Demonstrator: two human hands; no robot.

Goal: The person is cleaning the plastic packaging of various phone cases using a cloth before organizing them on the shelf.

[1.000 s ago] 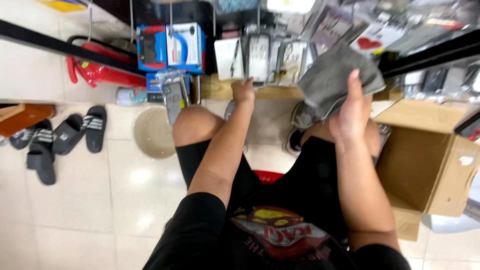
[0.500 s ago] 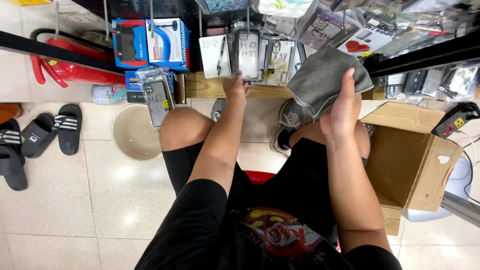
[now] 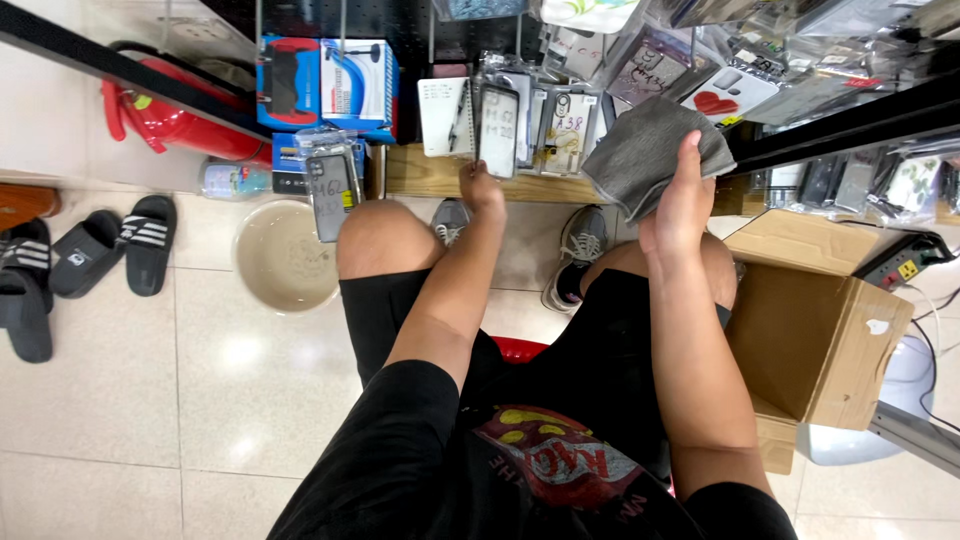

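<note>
My left hand (image 3: 481, 187) reaches forward and grips the bottom of a clear packaged phone case (image 3: 498, 130) that hangs on a black pegboard rack among several other packaged cases (image 3: 565, 130). My right hand (image 3: 682, 195) is raised and holds a folded grey cloth (image 3: 640, 150) in front of the rack. I sit on a red stool (image 3: 518, 349) in black shorts and a black shirt, knees apart, grey shoes on the tiled floor.
An open cardboard box (image 3: 815, 320) stands at my right knee with a power strip (image 3: 898, 262) on its flap. A beige basin (image 3: 283, 257), a small bottle (image 3: 228, 180), blue boxes (image 3: 325, 85), a red extinguisher (image 3: 175, 125) and black sandals (image 3: 85, 255) lie left.
The view has tilted down and shifted slightly. My left hand stays at the hanging case and my right hand keeps the grey cloth raised.
</note>
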